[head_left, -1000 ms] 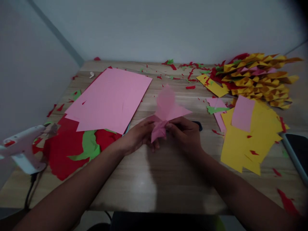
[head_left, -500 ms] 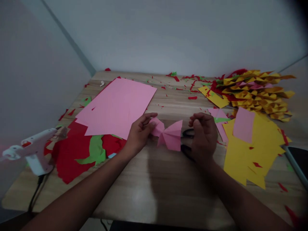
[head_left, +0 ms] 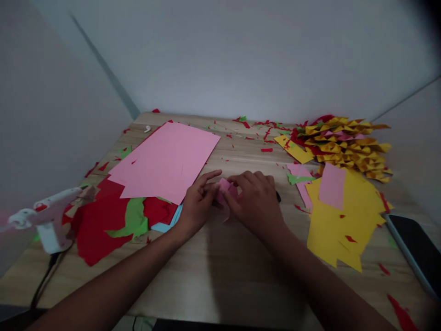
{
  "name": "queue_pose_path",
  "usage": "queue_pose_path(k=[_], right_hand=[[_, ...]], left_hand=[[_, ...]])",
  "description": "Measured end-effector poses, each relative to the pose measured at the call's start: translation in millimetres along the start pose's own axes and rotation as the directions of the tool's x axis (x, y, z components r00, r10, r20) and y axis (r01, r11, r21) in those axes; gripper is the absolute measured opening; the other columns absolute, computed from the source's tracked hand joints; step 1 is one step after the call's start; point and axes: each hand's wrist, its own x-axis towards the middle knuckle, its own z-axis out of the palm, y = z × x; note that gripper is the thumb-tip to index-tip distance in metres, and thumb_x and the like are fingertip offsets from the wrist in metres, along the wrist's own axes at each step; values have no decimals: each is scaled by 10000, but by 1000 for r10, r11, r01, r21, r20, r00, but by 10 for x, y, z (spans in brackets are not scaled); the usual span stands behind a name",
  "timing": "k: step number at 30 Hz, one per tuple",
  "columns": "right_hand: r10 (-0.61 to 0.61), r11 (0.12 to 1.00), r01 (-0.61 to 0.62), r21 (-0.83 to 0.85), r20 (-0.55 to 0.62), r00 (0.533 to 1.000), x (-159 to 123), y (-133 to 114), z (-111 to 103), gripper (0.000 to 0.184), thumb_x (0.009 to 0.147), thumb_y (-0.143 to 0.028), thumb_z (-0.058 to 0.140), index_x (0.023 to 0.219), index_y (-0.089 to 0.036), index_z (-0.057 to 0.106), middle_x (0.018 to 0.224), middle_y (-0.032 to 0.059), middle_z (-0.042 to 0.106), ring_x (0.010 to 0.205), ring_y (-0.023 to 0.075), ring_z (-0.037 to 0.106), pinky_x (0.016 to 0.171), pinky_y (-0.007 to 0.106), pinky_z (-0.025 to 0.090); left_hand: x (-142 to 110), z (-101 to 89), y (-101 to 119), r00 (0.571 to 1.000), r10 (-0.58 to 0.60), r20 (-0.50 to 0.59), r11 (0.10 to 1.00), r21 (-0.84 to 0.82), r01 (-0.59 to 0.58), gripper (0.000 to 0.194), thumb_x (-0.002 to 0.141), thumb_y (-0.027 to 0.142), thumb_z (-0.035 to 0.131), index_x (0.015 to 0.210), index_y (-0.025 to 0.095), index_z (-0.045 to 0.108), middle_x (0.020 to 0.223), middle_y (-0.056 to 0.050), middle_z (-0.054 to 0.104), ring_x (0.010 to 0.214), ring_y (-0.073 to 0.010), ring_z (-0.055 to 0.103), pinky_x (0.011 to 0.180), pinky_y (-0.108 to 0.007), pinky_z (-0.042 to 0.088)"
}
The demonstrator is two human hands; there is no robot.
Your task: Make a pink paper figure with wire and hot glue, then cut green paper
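A small folded pink paper piece (head_left: pixel 225 187) lies on the wooden table (head_left: pixel 213 262) between my two hands. My left hand (head_left: pixel 198 204) pinches its left side, with the index finger stretched out over it. My right hand (head_left: pixel 257 200) covers the right part of the piece and presses it down with curled fingers. Most of the piece is hidden under my right hand. A dark handle of scissors (head_left: pixel 277 196) shows just behind my right hand.
Large pink sheets (head_left: pixel 168 158) lie at left over red and green offcuts (head_left: pixel 113 220). A white glue gun (head_left: pixel 48 216) stands at the far left edge. Yellow sheets (head_left: pixel 341 216) and a pile of folded yellow-red pieces (head_left: pixel 344 142) are at right. A dark phone (head_left: pixel 416 248) lies far right.
Half a second ago only my left hand held the pink piece, spread like a bow. Now my right hand has come back onto it and the piece is folded small between both hands.
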Motion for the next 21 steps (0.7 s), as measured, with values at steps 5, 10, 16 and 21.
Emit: queue_pose_path(k=[5, 10, 16, 21], right_hand=[[19, 999, -12, -43, 162, 987, 288, -175, -114, 214, 926, -290, 532, 977, -209, 723, 945, 67, 763, 903, 272, 663, 788, 414, 326], [10, 994, 14, -112, 208, 978, 460, -295, -148, 232, 888, -234, 513, 967, -192, 727, 931, 114, 778, 888, 295, 700, 793, 422, 350], [14, 1000, -9, -24, 235, 972, 524, -259, -132, 280, 871, -224, 527, 1048, -200, 742, 903, 114, 787, 827, 273, 708, 749, 386, 389], [78, 979, -122, 166, 249, 965, 569, -114, -83, 367, 853, -173, 570, 1189, -236, 701, 854, 50, 791, 796, 238, 705, 713, 339, 426]], left_hand=[[23, -45, 31, 994, 89, -60, 994, -56, -93, 482, 819, 386, 717, 1228, 148, 621, 669, 18, 682, 564, -121, 621, 585, -270, 600], [64, -102, 27, 982, 155, -111, 984, -75, -164, 446, 828, 412, 722, 1180, 150, 639, 641, 19, 663, 565, -127, 608, 569, -275, 608], [121, -171, -10, 985, 153, -77, 984, -80, -159, 449, 824, 400, 742, 1179, 141, 648, 785, -40, 736, 664, -142, 669, 608, -260, 613], [183, -193, -38, 990, 137, -33, 986, -95, -139, 457, 729, 342, 829, 1120, 155, 681, 1019, -81, 738, 734, -154, 693, 560, -240, 599]])
